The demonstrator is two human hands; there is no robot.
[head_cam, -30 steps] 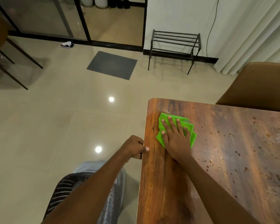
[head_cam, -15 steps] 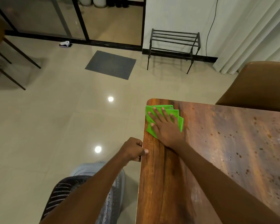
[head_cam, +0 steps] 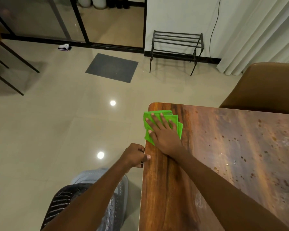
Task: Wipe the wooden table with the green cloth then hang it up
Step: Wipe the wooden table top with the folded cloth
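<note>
- Since the earlier frames, the green cloth (head_cam: 162,125) is being slid leftward — its edge is now hanging just past the left edge of the wooden table (head_cam: 223,164), near the far corner.
- It is being pressed flat under the right hand (head_cam: 163,134), fingers spread wide across the folded layers.
- Brown spots are being shown scattered over the right part of the tabletop.
- At the table's left edge, the left hand (head_cam: 133,155) is being kept curled closed, thumb resting on top.

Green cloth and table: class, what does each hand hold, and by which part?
Right hand presses flat on the green cloth, no grip. Left hand grips the wooden table at its left edge.
</note>
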